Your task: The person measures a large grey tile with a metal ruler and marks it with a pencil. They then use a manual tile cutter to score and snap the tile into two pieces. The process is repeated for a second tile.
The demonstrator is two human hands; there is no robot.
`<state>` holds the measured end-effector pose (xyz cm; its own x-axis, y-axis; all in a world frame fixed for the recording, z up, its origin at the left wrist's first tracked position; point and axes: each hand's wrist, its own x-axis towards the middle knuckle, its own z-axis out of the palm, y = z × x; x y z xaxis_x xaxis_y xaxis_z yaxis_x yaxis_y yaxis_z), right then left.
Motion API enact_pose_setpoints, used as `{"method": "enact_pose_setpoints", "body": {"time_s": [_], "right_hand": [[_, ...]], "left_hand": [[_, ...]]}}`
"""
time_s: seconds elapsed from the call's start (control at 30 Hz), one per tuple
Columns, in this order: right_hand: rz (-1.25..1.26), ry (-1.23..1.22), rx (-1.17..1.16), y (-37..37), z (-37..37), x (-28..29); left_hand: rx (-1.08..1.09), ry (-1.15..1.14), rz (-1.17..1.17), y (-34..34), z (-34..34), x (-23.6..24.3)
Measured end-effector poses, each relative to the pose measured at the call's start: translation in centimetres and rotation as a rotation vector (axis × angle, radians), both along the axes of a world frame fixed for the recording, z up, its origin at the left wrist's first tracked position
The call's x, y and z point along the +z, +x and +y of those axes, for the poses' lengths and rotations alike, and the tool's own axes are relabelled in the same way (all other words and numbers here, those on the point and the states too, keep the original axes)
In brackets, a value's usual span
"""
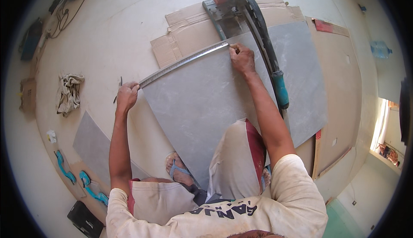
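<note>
A long metal ruler (185, 60) lies along the far edge of a large grey tile (193, 104). My left hand (127, 96) is closed around the ruler's left end, by the tile's far left corner. At the other end my right hand (242, 58) is pinched shut just beside the ruler's tip; whatever its fingers hold is too small to make out. A tile cutter (262, 40) with a long rail and a teal handle (280, 89) stands across the tile, right of my right hand. A thin dark tool (118, 91) shows beside my left hand.
Flattened cardboard (185, 40) lies beneath the cutter's far end. A crumpled cloth (69, 94), another grey tile (92, 139) and teal suction lifters (88, 184) are on the left. A black case (85, 218) sits at the lower left. Corded tools (60, 12) lie at the far left.
</note>
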<state>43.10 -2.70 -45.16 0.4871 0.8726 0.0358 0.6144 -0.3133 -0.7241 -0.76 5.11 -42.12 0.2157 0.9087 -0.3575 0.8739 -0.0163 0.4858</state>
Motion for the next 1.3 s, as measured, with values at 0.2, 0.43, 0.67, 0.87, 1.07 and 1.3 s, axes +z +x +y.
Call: {"method": "enact_pose_setpoints", "body": {"time_s": [0.2, 0.43, 0.67, 0.87, 1.07, 1.3], "right_hand": [[-0.039, 0.002, 0.023, -0.2, 1.2, -0.1], [-0.026, -0.001, -0.017, -0.7, 1.6, -0.3], [0.015, -0.005, -0.002, -0.7, 0.0, 0.2], [-0.038, -0.035, 0.009, -0.3, 1.0, 0.2], [-0.054, 0.027, 0.004, -0.4, 0.1, -0.3], [-0.034, -0.049, -0.012, -1.0, 0.4, 0.5]], "left_hand": [[0.087, -0.172, -0.08, -2.0, 1.0, -1.8], [0.244, -0.312, -0.327, -2.8, 0.2, -0.9], [0.463, -0.473, -0.502, -3.1, -1.1, -0.7], [0.453, -0.476, -0.52, -1.2, -0.9, -0.6], [0.497, -0.458, -0.518, -1.2, -1.2, -0.8], [0.51, -0.406, -0.511, -0.5, -1.4, -0.9]]}}
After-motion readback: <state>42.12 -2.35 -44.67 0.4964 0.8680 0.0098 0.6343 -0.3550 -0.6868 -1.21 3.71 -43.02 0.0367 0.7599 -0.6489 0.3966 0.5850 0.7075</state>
